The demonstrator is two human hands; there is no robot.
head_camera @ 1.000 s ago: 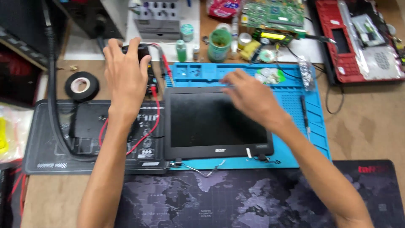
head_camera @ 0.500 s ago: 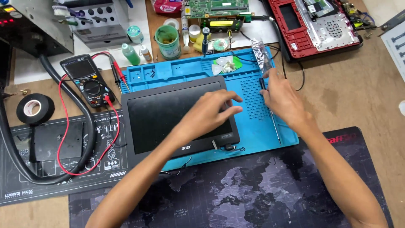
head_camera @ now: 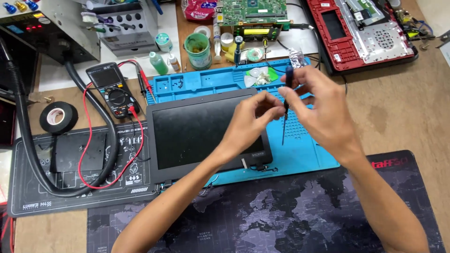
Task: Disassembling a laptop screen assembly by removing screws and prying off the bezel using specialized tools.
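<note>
We are gripping a slim dark-handled screwdriver [head_camera: 285,105] in our right hand [head_camera: 318,110], left hand [head_camera: 251,119] pinching its shaft; next needs careful tip placement.

1. Laptop screen panel [head_camera: 206,129] laid on the work mat [head_camera: 309,154].
2. Multimeter [head_camera: 113,89] placed left of the panel; tape roll [head_camera: 58,117] farther left.
3. Circuit board [head_camera: 251,11] set behind the mat.
4. Opened laptop base [head_camera: 365,30] set at far right.

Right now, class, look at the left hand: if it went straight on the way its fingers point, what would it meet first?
The left hand points up and right. It would probably meet the screwdriver held upright in the right hand first; depth is hard to judge from above.
</note>
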